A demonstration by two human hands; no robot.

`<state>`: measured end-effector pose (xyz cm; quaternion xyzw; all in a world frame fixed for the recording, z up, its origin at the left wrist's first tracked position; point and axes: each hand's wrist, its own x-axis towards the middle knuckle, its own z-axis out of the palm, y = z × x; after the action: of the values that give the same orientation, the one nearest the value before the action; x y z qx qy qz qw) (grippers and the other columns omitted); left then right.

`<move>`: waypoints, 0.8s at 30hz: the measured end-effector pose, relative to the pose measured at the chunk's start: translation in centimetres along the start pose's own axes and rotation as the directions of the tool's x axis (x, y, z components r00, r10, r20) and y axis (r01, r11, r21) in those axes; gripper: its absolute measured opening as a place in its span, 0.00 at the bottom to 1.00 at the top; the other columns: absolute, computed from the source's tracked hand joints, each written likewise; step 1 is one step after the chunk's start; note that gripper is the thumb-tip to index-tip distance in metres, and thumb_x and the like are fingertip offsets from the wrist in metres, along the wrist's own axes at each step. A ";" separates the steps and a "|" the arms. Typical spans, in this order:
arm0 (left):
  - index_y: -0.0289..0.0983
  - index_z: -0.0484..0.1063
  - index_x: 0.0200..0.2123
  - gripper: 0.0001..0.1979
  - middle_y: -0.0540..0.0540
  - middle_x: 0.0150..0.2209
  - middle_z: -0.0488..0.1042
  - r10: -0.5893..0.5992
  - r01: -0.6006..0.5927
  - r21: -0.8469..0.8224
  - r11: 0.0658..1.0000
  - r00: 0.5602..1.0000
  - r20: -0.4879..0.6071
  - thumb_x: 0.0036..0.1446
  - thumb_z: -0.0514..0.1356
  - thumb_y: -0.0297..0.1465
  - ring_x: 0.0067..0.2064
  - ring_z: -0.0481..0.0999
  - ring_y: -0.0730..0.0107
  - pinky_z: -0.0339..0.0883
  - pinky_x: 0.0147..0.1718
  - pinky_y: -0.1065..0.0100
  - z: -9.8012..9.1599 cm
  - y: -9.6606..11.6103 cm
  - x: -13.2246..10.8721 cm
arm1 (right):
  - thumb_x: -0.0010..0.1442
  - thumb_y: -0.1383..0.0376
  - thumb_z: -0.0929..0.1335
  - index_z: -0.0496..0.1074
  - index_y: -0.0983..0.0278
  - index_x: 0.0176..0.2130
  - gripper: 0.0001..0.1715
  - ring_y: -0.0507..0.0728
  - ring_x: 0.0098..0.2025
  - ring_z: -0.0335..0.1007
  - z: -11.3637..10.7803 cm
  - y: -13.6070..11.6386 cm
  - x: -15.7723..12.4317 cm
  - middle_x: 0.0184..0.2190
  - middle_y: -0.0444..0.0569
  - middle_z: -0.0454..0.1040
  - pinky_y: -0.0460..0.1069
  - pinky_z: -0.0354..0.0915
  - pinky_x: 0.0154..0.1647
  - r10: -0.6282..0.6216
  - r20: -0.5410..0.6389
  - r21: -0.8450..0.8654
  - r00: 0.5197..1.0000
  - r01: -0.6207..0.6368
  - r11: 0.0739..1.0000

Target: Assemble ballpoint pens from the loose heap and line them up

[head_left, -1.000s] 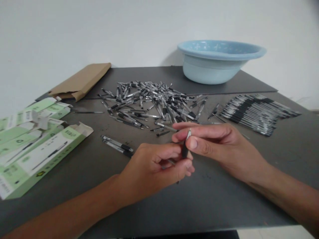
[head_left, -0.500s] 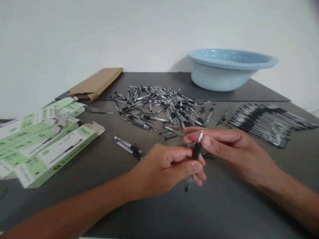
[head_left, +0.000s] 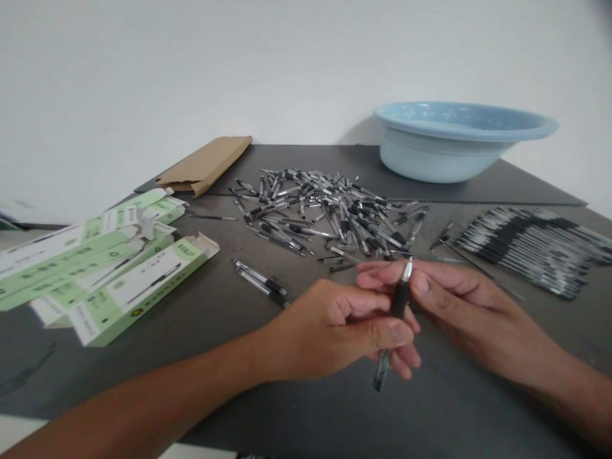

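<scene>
My left hand point(head_left: 344, 331) is closed around a pen point(head_left: 400, 301) with a black grip and a clear barrel. The pen slants, its silver metal tip pointing up and away from me and its barrel end sticking out below my fingers. At that tip, the thumb and index finger of my right hand point(head_left: 459, 299) pinch the cone. Two pens point(head_left: 261, 280) lie side by side just beyond my left hand. Past both hands spreads a loose heap of pens and pen parts point(head_left: 335, 204).
To the right lies a neat row of pens point(head_left: 526, 248), with a thin rod point(head_left: 482, 271) beside it. Green and white pen boxes point(head_left: 143, 287) are stacked at left. A brown paper envelope point(head_left: 205, 164) and a light blue basin point(head_left: 430, 153) stand farther back on the dark table.
The view has swung a little left, so everything sits farther right in the picture. Both hands keep the same hold on the pen and its tip.
</scene>
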<state>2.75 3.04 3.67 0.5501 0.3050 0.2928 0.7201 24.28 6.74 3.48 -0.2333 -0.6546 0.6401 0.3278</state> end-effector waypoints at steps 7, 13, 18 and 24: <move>0.34 0.79 0.38 0.09 0.45 0.36 0.84 0.064 -0.061 0.062 0.996 0.997 -0.044 0.70 0.66 0.34 0.37 0.85 0.70 0.78 0.44 0.69 -0.4 -0.6 0.3 | 0.69 0.49 0.74 0.89 0.50 0.46 0.14 0.61 0.55 0.84 -0.2 0.0 0.0 0.43 0.50 0.88 0.56 0.76 0.62 -0.031 -0.224 -0.253 0.974 -0.027 0.967; 0.33 0.79 0.38 0.09 0.47 0.35 0.82 0.052 -0.050 0.044 0.998 0.997 -0.058 0.70 0.66 0.33 0.36 0.84 0.72 0.78 0.44 0.71 -0.4 -0.6 0.4 | 0.68 0.51 0.75 0.88 0.48 0.48 0.11 0.55 0.36 0.85 -0.1 0.0 -0.2 0.36 0.46 0.88 0.49 0.80 0.47 0.033 -0.218 -0.126 0.975 -0.062 0.990; 0.33 0.79 0.38 0.09 0.48 0.34 0.82 0.050 -0.050 0.022 0.999 0.998 -0.026 0.72 0.65 0.31 0.37 0.83 0.75 0.77 0.42 0.75 -0.5 -0.2 0.3 | 0.67 0.51 0.76 0.88 0.50 0.48 0.13 0.56 0.40 0.86 0.1 0.3 0.1 0.40 0.46 0.89 0.50 0.81 0.48 0.030 -0.210 -0.012 0.977 -0.033 0.999; 0.33 0.78 0.40 0.08 0.49 0.34 0.83 0.050 -0.050 0.051 0.997 0.999 -0.001 0.73 0.63 0.31 0.36 0.83 0.77 0.75 0.40 0.77 -0.8 -0.2 0.2 | 0.69 0.52 0.75 0.87 0.48 0.50 0.12 0.59 0.54 0.85 -0.1 0.3 0.4 0.48 0.45 0.88 0.55 0.77 0.61 -0.006 -0.152 -0.038 0.988 0.001 0.999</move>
<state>2.28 3.64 3.31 0.5755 0.2992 0.3034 0.6980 24.05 7.15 3.28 -0.2865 -0.6401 0.6073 0.3733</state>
